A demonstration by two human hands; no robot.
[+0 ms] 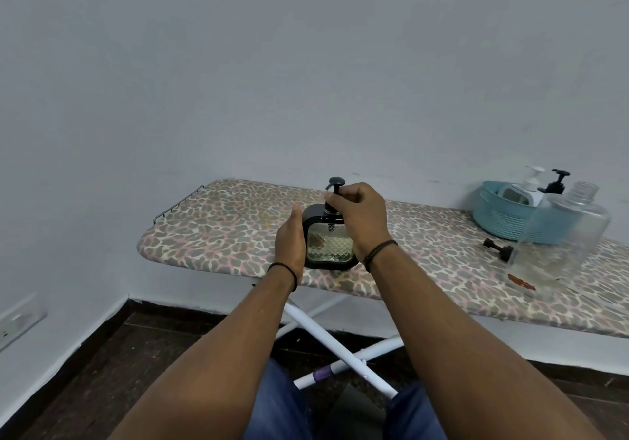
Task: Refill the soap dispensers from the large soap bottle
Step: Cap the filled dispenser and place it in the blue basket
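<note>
Head: right hand (360, 216) grips pump (335, 189) (seemingly)

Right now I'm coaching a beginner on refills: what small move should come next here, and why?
Probably twist the pump collar loose. The right hand grips the pump at the neck of the black dispenser, which the left hand steadies at its side on the ironing board. The pump looks still seated, so nothing can be poured in yet.
</note>
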